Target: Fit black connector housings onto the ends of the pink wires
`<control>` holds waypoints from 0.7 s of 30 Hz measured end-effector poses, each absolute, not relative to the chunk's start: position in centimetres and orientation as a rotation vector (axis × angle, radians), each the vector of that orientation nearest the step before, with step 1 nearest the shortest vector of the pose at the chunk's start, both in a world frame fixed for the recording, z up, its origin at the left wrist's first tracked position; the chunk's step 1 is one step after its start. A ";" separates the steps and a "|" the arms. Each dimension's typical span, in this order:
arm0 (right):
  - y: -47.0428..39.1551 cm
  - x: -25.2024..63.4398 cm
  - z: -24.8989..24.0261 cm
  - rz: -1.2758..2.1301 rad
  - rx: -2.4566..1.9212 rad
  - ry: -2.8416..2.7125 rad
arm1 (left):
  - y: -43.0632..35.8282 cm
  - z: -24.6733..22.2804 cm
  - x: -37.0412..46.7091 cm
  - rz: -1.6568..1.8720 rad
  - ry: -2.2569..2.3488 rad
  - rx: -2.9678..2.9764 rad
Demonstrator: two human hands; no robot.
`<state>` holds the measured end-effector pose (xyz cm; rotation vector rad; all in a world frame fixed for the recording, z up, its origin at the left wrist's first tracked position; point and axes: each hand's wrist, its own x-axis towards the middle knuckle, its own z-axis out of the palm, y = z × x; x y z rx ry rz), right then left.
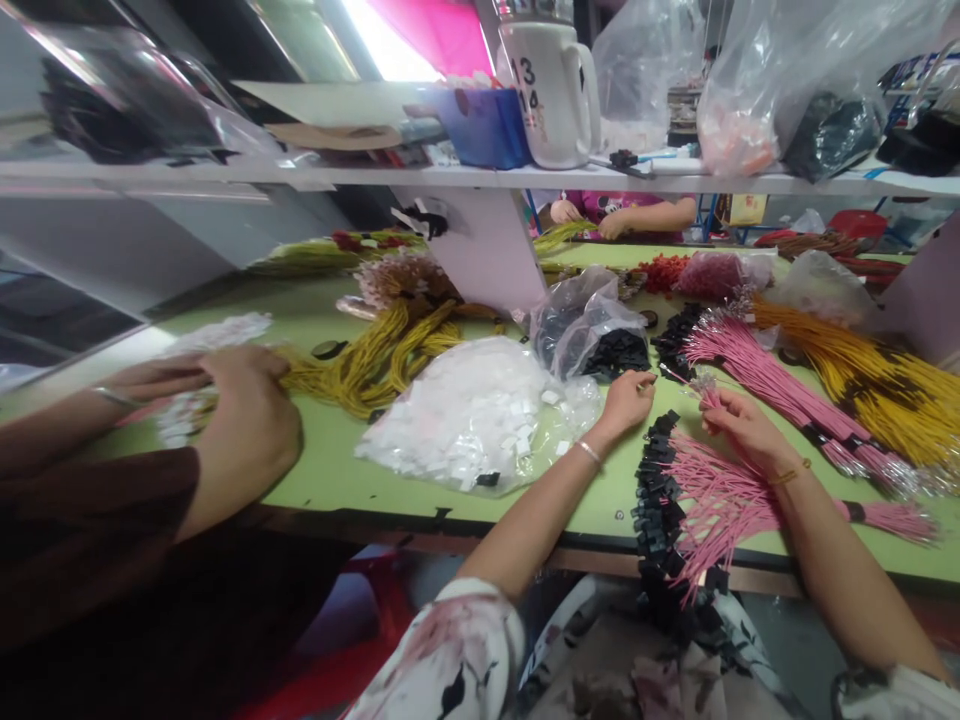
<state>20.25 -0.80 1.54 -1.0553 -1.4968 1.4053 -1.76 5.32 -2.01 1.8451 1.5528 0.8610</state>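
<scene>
My right hand (746, 430) is closed on pink wires (709, 395), whose thin ends stick out past the fingertips to the left. Facing it, my left hand (628, 402) has its fingers pinched together; anything between them is too small to make out. Below and between both hands lies a fan of pink wires (727, 490) with black connectors (654, 500) along its left end, hanging partly over the table's front edge. Black connectors in a clear bag (589, 325) lie just beyond my left hand. A further bundle of pink wires (780, 380) stretches out behind my right hand.
Left of my arm sits a bag of white connectors (457, 420). A co-worker's hands (251, 400) work at the far left beside yellow wires (375, 360). More yellow wires (862, 370) lie right. Overhead, a shelf (420, 178) bears a mug (547, 95) and blue bin (487, 128).
</scene>
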 end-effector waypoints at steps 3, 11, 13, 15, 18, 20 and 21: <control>-0.6 20.5 0.9 1.420 -1.074 -1.584 | 8.0 -3.5 -0.5 0.681 1.722 2.016; -0.5 20.0 0.3 1.512 -1.185 -1.561 | 8.3 -5.1 -0.3 0.719 1.746 2.057; -0.6 19.8 0.4 1.507 -1.180 -1.530 | 7.6 -4.8 -0.6 0.754 1.710 2.028; -0.7 19.6 0.6 1.524 -1.147 -1.494 | 6.7 -4.4 -0.6 0.815 1.647 1.962; -0.9 19.4 0.7 1.591 -1.125 -1.427 | 5.3 -4.2 -0.3 0.881 1.432 1.707; -1.0 19.2 0.7 1.555 -1.185 -1.441 | 4.2 -4.1 -0.1 0.889 1.242 1.463; -1.1 19.1 0.7 1.510 -1.223 -1.463 | 3.7 -3.9 0.0 0.893 1.157 1.351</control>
